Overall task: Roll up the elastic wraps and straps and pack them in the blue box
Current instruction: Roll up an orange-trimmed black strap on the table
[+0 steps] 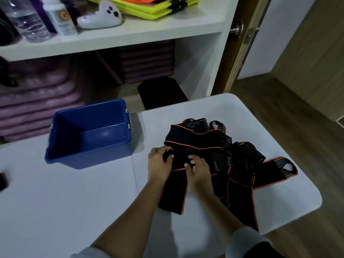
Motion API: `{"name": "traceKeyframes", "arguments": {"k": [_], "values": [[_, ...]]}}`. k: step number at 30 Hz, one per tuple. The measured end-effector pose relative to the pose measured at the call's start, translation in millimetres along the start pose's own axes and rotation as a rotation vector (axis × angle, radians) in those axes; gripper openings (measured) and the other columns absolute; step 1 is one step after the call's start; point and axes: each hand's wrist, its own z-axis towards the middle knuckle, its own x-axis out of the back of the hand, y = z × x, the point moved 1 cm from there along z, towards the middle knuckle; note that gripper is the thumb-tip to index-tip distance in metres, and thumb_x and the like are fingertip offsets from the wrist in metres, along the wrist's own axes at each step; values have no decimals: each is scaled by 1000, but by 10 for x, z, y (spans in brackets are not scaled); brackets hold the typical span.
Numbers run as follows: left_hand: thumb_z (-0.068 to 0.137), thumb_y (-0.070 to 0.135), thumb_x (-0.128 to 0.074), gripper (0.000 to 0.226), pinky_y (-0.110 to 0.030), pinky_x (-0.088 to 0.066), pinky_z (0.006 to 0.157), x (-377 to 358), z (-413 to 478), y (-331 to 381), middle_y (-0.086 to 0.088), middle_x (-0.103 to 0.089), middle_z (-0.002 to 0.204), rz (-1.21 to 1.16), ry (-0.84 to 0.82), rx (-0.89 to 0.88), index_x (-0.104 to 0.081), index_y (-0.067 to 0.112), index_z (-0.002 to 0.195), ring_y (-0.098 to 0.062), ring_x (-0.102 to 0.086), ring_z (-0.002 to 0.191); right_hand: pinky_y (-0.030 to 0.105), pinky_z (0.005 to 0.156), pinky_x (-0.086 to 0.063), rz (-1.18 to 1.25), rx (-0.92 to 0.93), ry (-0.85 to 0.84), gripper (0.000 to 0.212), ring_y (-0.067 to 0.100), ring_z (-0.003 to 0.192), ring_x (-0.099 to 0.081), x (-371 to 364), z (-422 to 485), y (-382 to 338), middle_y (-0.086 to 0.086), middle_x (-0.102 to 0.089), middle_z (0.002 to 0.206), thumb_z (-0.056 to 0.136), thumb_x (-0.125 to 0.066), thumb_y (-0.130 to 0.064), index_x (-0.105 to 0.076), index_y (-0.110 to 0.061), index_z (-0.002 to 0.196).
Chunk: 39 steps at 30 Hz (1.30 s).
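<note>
A pile of black elastic wraps [219, 151] with orange edging and striped elastic ends lies on the right half of the white table [65, 202]. My left hand [160, 164] and my right hand [199, 172] both pinch the nearest wrap [175, 190], whose lower end hangs flat toward me. The blue box [89, 135] stands open and empty to the left of the pile, about a hand's width from my left hand.
White shelves [111, 40] behind the table hold a water bottle [26, 21], a white controller [100, 15] and neon folded items. Purple mats [37, 94] are stacked below. A dark stool [162, 92] stands behind the table. A small black object [2, 181] lies at the left edge.
</note>
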Motion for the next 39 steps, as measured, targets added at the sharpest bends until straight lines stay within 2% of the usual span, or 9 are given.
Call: {"name": "traceKeyframes", "arguments": {"k": [4,6,9,16,22,28,33,37,39], "values": [[86,18,-61,29,-36,-46,94,-18,371,143,-11,-54,113,1,44,40,-63,20,114,-26,-55,103,41,89,-49,45,9,23,36,22,102,-53,58,346,-4,8,-53,111,92,-55,-21,-52,-13,127],[87,20,-60,30,-39,-47,93,-36,514,193,-13,-53,116,11,70,46,-61,20,117,-28,-55,105,34,94,-45,29,33,31,39,23,111,-48,62,533,-33,7,-50,119,93,-54,-24,-49,-14,130],[90,25,-57,32,-31,-46,87,-91,617,245,-14,-52,115,36,118,83,-58,20,121,-23,-57,92,24,97,-34,-55,103,-15,42,20,120,-40,46,850,-100,5,-49,128,94,-52,-26,-45,-15,134],[93,31,-51,34,-33,-50,82,-264,611,175,-15,-68,107,82,30,213,-56,16,124,-31,-63,96,38,109,-29,-201,213,-244,47,26,131,-34,-185,1447,-107,8,-45,140,95,-50,-29,-39,-18,140],[90,21,-57,27,-25,-44,86,-340,668,189,-10,-67,109,-86,107,312,-60,13,116,-25,-62,100,34,100,-40,-31,130,-270,36,25,115,-47,-258,1563,-75,10,-50,120,91,-58,-28,-55,-15,124],[87,17,-63,15,-7,-36,66,-218,604,306,-1,-67,98,-315,285,344,-69,16,100,-12,-59,87,27,81,-46,156,44,-226,19,11,85,-59,-125,1513,-206,-7,-61,84,88,-61,-31,-64,-19,103],[83,9,-65,30,-20,-45,86,-65,585,430,-1,-63,115,-420,292,291,-66,21,111,-9,-59,88,19,74,-37,205,81,-216,27,-4,67,-48,-3,1428,-397,-10,-61,87,87,-63,-22,-61,-24,114],[82,3,-61,48,-36,-51,94,98,526,506,0,-55,130,-493,204,221,-58,29,122,-18,-62,97,25,83,-46,257,94,-268,41,4,78,-54,130,1363,-549,-7,-62,103,86,-63,-15,-56,-32,123],[82,-2,-59,55,-36,-52,93,199,470,546,3,-48,136,-537,181,194,-55,28,127,-19,-62,97,18,80,-47,300,91,-302,44,5,80,-55,202,1319,-645,-6,-60,109,88,-61,-13,-53,-33,126]]}}
